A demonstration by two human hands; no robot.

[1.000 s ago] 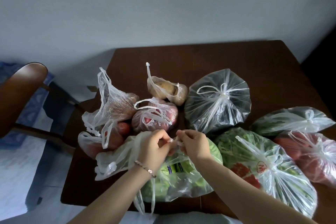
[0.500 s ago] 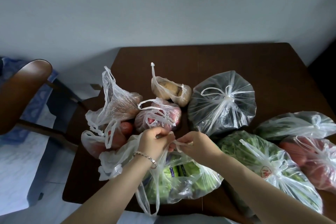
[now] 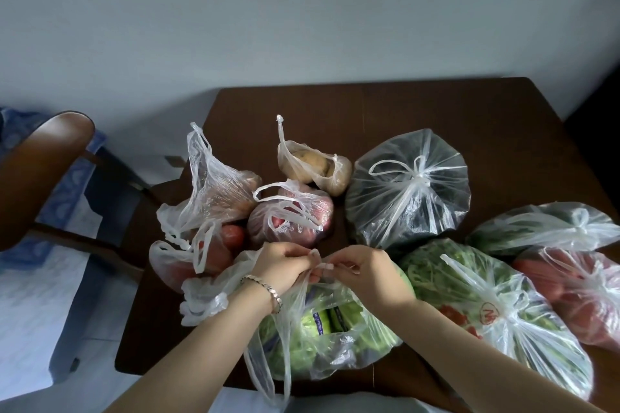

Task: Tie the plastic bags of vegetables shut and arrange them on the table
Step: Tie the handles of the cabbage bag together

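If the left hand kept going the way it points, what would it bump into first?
Probably the right hand: the left hand points across at it, both pinching handles of the greens bag.

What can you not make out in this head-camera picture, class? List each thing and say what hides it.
1. Head view: whether the knot on the bag of greens is made; the left hand and right hand grip its handles and cover them.
2. Head view: what the dark bag holds; creased, shiny plastic blurs it.
3. Head view: the whole red bag; the right frame edge cuts it off.
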